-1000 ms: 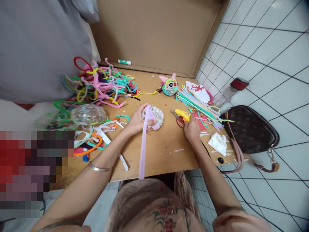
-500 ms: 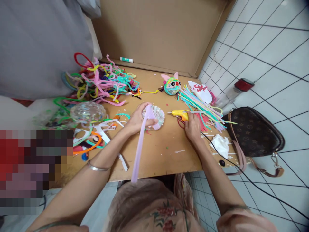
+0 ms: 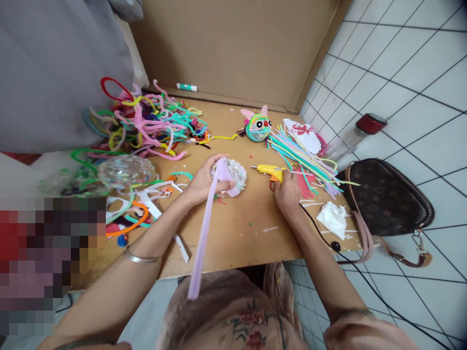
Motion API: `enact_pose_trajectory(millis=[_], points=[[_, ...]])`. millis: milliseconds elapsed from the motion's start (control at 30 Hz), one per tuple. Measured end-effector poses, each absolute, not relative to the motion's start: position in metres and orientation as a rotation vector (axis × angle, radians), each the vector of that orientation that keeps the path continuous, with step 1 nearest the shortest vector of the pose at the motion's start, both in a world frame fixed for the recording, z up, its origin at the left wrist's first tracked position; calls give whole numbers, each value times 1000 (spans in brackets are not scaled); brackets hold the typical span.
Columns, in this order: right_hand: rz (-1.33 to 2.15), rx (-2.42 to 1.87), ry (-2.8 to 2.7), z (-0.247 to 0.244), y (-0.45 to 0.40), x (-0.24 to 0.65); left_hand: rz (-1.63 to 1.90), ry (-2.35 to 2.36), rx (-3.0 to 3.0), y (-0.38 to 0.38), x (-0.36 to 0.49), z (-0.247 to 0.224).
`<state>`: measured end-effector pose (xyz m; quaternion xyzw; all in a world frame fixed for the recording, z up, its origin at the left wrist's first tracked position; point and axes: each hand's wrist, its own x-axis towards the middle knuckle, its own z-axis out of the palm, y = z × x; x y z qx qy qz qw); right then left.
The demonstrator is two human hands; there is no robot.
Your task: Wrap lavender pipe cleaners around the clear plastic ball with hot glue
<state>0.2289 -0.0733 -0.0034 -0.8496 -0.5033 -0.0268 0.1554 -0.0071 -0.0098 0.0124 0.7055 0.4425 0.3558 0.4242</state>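
Note:
My left hand is closed round a see-through, bumpy plastic ball, with the thumb across its front. A lilac fuzzy strip, like joined pipe cleaners, covers part of the ball. Its loose end hangs down towards my lap, past the table's front edge. In my right hand is a yellow hot glue gun with an orange trigger. The gun's metal nozzle points left at the ball, a short gap away. My palm and fingers hide its handle.
A tangled heap of pipe cleaners and another clear ball lie left. Behind stands a striped ball with ears and eyes. Straight pipe cleaners, crumpled tissue, a brown handbag and the gun's black cord are right.
The lilac strip's loose end has swung down and slightly left. The glue gun has turned a little, showing more of its trigger. Both hands keep their holds; the whole view has shifted slightly.

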Motion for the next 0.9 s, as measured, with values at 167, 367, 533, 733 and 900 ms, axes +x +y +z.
enact_pose_trajectory(millis=[167,367,533,733,900], points=[[-293,-2290,-1411,-3,-78,239,925,1110,1750,-7,-7,9],[-462,-2399,-1410,-1,-83,244,920,1067,1742,-7,-7,8],[-323,-2449,-1421,-8,-78,250,929,1093,1743,-8,-8,8],[-327,-2429,-1484,-12,-81,250,918,1099,1736,-7,-7,8],[-352,-2109,-1568,4,-86,225,924,1054,1721,-8,-7,10]])
